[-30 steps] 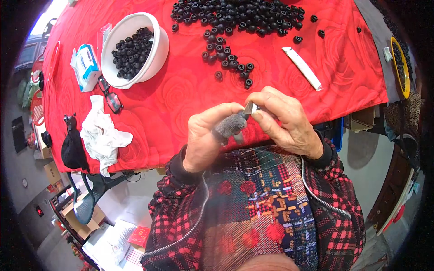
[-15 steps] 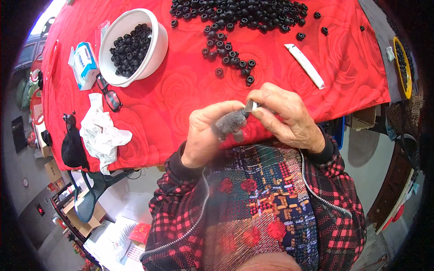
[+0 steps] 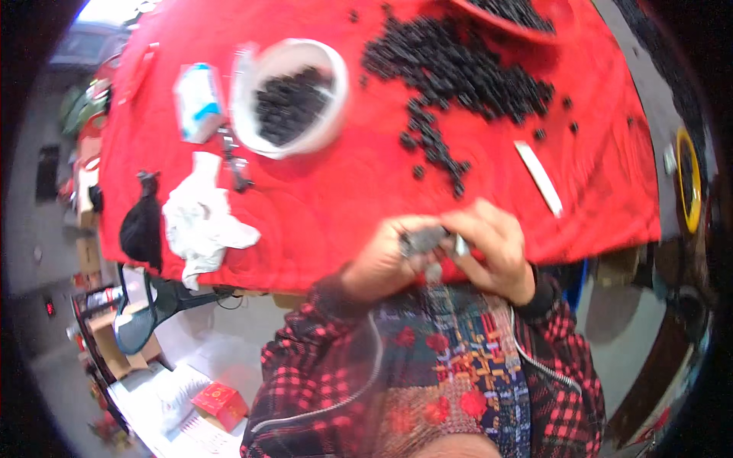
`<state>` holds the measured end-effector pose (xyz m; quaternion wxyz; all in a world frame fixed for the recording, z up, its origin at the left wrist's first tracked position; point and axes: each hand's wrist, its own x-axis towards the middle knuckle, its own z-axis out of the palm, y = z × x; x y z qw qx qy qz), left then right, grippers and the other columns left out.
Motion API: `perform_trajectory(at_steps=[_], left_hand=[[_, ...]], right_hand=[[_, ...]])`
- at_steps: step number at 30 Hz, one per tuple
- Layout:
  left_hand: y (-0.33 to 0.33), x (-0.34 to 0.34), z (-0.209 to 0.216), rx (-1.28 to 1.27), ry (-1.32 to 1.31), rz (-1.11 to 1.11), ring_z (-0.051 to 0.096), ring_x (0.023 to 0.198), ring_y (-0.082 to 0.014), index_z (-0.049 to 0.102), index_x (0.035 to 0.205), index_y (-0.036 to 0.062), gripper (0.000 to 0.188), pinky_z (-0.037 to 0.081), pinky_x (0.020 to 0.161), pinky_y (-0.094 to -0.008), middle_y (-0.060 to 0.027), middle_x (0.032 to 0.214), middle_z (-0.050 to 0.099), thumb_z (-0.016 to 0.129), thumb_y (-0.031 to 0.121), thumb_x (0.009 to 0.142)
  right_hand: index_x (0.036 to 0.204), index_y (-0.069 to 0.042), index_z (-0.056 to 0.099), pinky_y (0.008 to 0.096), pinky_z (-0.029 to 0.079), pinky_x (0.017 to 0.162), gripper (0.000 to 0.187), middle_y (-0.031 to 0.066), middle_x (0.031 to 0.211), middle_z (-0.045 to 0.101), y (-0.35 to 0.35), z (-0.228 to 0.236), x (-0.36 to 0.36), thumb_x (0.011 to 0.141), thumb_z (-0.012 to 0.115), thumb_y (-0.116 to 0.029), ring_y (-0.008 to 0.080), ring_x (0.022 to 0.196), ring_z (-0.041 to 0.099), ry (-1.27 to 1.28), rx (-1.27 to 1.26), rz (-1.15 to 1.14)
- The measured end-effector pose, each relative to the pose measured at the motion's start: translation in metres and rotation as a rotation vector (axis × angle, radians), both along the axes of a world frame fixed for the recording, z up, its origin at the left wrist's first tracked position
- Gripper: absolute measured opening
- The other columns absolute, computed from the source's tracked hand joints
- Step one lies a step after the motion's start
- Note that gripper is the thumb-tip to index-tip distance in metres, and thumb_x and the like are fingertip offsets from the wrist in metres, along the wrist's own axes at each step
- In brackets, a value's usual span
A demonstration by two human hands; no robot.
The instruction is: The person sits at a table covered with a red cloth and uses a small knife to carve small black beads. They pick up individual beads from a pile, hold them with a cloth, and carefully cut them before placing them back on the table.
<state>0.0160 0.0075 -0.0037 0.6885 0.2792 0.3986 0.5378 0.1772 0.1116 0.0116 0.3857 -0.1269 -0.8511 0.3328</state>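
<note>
My left hand [image 3: 385,256] is closed near the table's front edge, its fingertips pinching a small dark piece that blurs into the fingers. Fuzzy grey material [image 3: 420,241] covers part of a finger there; whether it is a finger cover or something held, I cannot tell. My right hand [image 3: 492,248] meets it from the right, pinching a small pale blade-like piece [image 3: 460,246] against the dark one. Beyond both hands lies a heap of small round black parts [image 3: 458,69], with a loose trail of them [image 3: 435,145] running toward me.
A white bowl [image 3: 343,99] of black parts stands at the left, near a blue-white box [image 3: 198,103], glasses [image 3: 237,168], white cloth [image 3: 202,221] and black mask-like item [image 3: 141,221]. A white strip [image 3: 539,179] lies right. A red tray [image 3: 508,29] stands at the back.
The view has shifted, so the table and hands sit lower in the picture, and the red tray has come into sight. My hands stay pinched together, with the fingers slightly turned.
</note>
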Motion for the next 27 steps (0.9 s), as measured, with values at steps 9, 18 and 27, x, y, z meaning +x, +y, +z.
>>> perform_trajectory(at_steps=[9,18,27], left_hand=[[-0.002,-0.004,0.003,-0.168,-0.492,0.032,0.058,0.076,-0.0095,0.063,0.107,0.0001,0.024,0.052,0.061,-0.0264,-0.0042,0.089,0.066,0.06,0.018,0.092],[0.024,-0.086,0.063,0.196,0.855,0.699,0.063,0.06,-0.0176,0.066,0.101,-0.0033,0.025,0.05,0.052,-0.0273,-0.0112,0.084,0.067,0.046,0.002,0.088],[0.059,-0.153,0.063,0.434,1.494,0.856,0.059,0.072,-0.0104,0.067,0.107,0.0001,0.025,0.047,0.064,-0.0237,-0.006,0.083,0.067,0.064,-0.002,0.083]], right_hand=[[0.095,0.002,0.062,0.0346,0.037,0.046,0.03,0.0073,0.066,0.054,-0.011,-0.008,-0.014,0.068,0.076,0.001,0.0223,0.052,0.05,0.14,0.057,-0.043],[0.084,-0.003,0.058,0.0363,0.039,0.048,0.018,0.0083,0.064,0.049,-0.001,-0.019,0.009,0.072,0.071,0.003,0.0255,0.054,0.05,0.046,0.126,-0.213],[0.087,-0.003,0.058,0.0348,0.04,0.049,0.019,0.0091,0.065,0.05,0.002,-0.037,0.024,0.073,0.071,0.003,0.024,0.054,0.051,0.009,-0.01,-0.288]])
